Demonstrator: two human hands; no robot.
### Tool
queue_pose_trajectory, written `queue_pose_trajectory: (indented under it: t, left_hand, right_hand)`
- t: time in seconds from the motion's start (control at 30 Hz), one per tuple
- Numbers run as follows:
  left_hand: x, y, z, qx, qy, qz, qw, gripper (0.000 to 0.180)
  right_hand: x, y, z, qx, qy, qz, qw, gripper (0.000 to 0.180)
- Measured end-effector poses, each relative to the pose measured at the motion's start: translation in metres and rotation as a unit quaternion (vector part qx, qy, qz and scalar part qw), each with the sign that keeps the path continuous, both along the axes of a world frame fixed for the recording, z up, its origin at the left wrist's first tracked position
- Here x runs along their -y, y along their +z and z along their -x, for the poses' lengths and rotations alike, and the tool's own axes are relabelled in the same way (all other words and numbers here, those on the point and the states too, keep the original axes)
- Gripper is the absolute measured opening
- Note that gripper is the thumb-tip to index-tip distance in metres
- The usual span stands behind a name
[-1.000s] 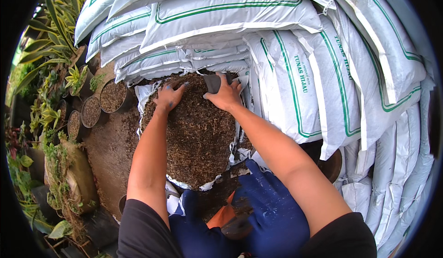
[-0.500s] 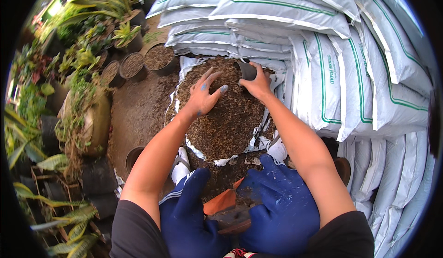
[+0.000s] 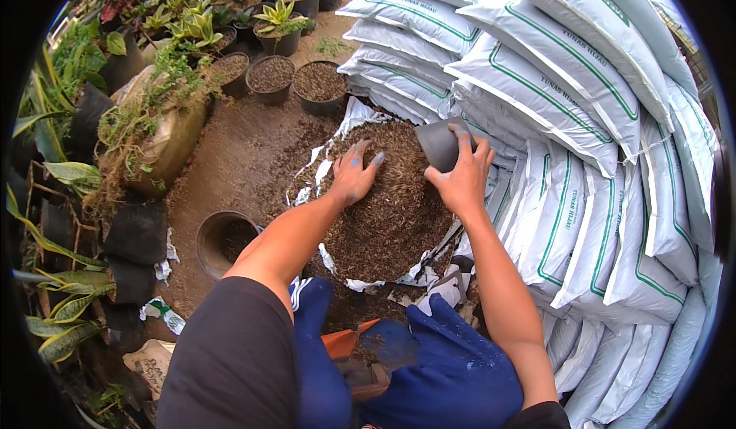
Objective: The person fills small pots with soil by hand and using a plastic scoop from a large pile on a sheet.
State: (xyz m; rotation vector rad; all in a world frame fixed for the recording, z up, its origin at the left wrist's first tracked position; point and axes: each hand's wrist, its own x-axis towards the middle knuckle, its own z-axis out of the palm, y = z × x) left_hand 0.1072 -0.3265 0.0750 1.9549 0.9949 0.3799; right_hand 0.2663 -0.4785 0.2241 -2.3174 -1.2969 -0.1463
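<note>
My right hand [image 3: 464,174] grips a small dark grey plant pot [image 3: 440,144], tilted over the right side of a heap of brown potting mix [image 3: 395,226]. The pot's inside is hidden from this angle. Against the heap's left part rests my left hand [image 3: 355,174], holding nothing, with its thumb apart and its fingertips at the mix. Blue smudges mark its thumb and wrist. Between both hands the mix looks blurred. Under the heap, torn white sacking [image 3: 360,115] sticks out around the edge.
White sacks with green lines [image 3: 537,99] are stacked high at the right and back. Pots filled with mix [image 3: 320,84] stand at the far left, near potted plants [image 3: 280,21]. A larger dark pot [image 3: 205,246] lies beside my left forearm. An orange piece [image 3: 341,343] lies between my knees.
The view has turned, shifting the scene. My right hand has tipped the pot so its side now shows instead of its mouth. My left hand has lowered onto the mix.
</note>
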Motion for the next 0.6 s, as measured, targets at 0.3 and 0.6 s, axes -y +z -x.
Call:
queue_pose_trajectory:
  t: [0.3,0.6]
  left_hand:
    - [-0.014,0.012,-0.067,-0.087,-0.115,-0.085,0.986,0.071]
    - [0.008,0.010,-0.089,-0.105,-0.146,-0.055,0.982,0.070]
  right_hand:
    - [0.021,-0.077,-0.044,-0.199,-0.272,0.205,0.919,0.097]
    - [0.018,-0.087,-0.053,-0.417,-0.265,0.084,0.865,0.097]
